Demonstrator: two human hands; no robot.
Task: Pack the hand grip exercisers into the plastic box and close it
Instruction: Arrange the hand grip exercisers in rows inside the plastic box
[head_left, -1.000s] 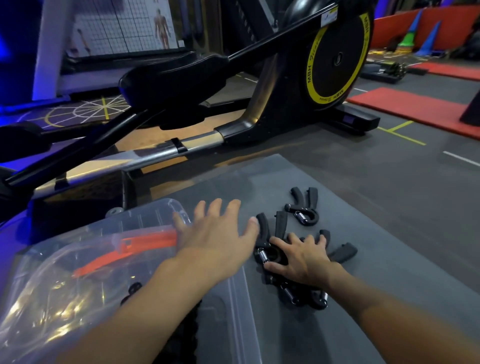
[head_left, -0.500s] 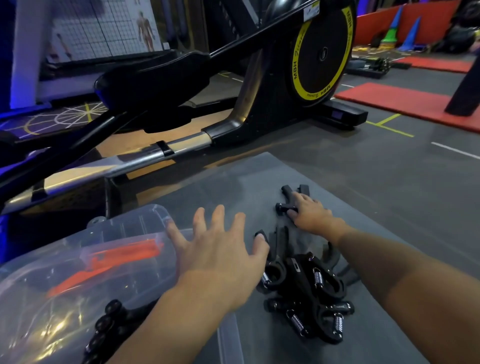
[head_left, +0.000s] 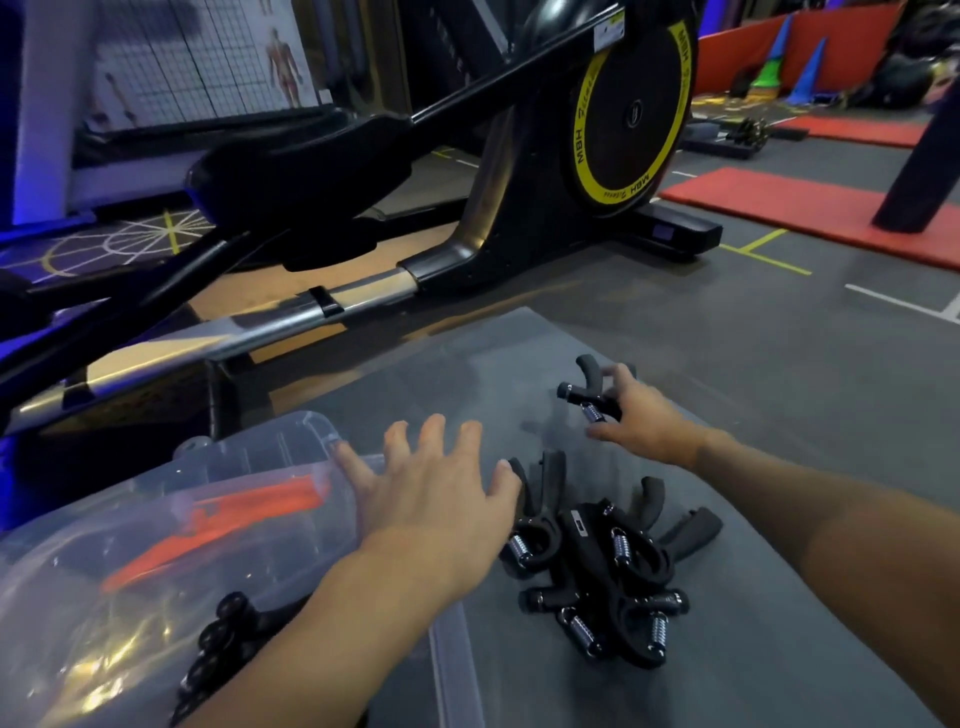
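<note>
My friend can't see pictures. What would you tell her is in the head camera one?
A person's right hand grips one black hand grip exerciser on a grey mat, apart from a pile of exercisers. The left hand is spread open by the clear plastic box.

Left hand at centre frame, palm down, fingers spread; forearm runs in from bottom left. Right hand right of centre, arm extended, fingers and thumb curled round one hand grip exerciser.
</note>
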